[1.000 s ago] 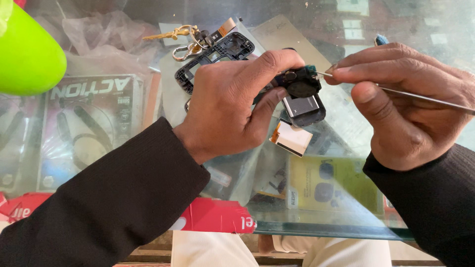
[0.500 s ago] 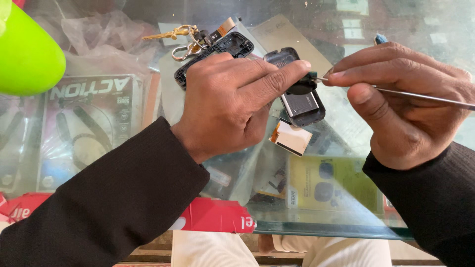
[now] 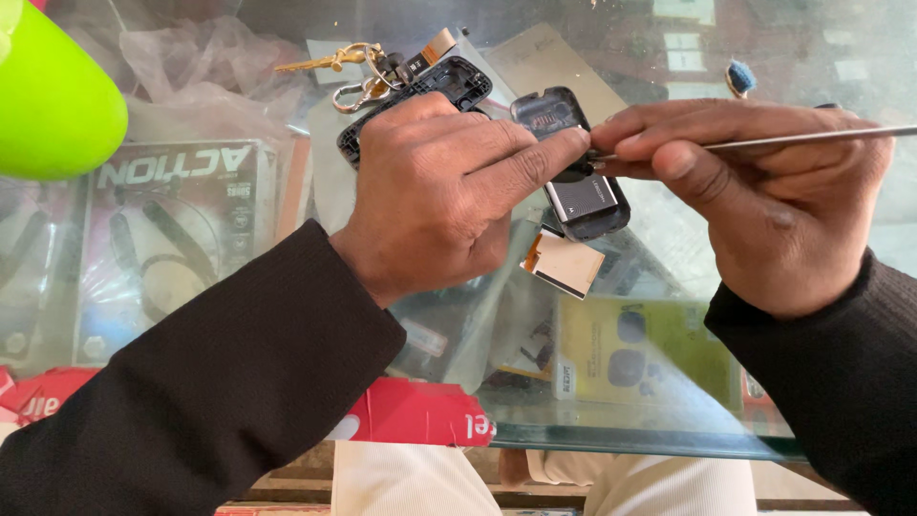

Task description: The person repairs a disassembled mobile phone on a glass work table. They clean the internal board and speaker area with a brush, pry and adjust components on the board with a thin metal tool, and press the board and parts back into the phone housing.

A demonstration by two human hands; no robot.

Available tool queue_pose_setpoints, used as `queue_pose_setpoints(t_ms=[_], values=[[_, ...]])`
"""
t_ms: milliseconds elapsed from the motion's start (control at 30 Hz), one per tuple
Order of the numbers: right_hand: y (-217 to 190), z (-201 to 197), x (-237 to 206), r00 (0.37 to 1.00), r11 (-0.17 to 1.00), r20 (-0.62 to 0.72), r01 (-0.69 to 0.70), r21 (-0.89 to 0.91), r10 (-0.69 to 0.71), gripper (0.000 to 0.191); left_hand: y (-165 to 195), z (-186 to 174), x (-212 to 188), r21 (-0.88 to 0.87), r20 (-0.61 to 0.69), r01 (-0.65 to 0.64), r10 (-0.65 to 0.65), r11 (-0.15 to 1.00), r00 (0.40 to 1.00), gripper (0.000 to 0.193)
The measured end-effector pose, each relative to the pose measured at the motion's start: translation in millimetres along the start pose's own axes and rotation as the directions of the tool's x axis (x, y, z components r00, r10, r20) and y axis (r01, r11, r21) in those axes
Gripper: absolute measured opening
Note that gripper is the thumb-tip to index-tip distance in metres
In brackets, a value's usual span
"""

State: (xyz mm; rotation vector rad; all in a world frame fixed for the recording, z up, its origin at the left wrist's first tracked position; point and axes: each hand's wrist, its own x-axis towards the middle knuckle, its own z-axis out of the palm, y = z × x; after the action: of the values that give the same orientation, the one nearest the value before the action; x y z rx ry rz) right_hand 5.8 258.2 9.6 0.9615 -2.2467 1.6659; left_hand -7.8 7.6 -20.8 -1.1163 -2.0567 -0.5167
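two hands, one phone (image 3: 578, 186), one tool (image 3: 793, 139)

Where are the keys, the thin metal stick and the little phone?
keys (image 3: 334, 63): head view, on the brass key's blade.
thin metal stick (image 3: 793, 140): head view, mid-shaft.
little phone (image 3: 583, 196): head view, on its grey battery.

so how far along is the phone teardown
Done, it seems: a black phone frame lies separate on the glass counter, and a small screen panel hangs loose. In hand: the left hand steadies the small dark phone body while the right hand works a thin metal tool at its edge. Left: the body still looks in one piece; how much more must come apart is unclear.
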Motion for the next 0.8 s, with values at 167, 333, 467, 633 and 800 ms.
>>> queue_pose_setpoints(t_ms=[167, 333, 467, 633, 800], values=[[9.4, -2.9, -0.6, 0.993, 0.980, -0.011, -0.117, 0.163, 0.120, 0.020, -0.9, 1.3, -1.2, -0.012, 0.000, -0.005, 0.005, 1.000, 1.000, 0.039], [19.1, -5.6, 0.0, 0.980, 0.940, 0.061, -0.201, 0.275, 0.192, 0.024, 2.6, -2.5, 5.8, -0.037, -0.035, -0.024, 0.022, 0.999, 0.999, 0.038], [20.2, -6.3, -4.2, 0.984, 0.916, 0.016, -0.170, 0.364, 0.177, 0.026, 5.7, -6.2, 10.3, -0.041, -0.039, 0.003, -0.005, 0.999, 0.999, 0.038], [17.6, -9.5, -3.7, 0.997, 0.908, -0.013, -0.061, 0.414, 0.073, 0.028, 4.4, -5.4, 11.8, -0.060, -0.041, 0.040, -0.042, 0.997, 0.998, 0.041], [15.8, -11.2, 1.8, 0.985, 0.948, -0.076, -0.129, 0.290, 0.158, 0.024, 3.4, -2.3, 7.3, -0.199, -0.006, 0.141, -0.145, 0.970, 0.989, 0.039]])
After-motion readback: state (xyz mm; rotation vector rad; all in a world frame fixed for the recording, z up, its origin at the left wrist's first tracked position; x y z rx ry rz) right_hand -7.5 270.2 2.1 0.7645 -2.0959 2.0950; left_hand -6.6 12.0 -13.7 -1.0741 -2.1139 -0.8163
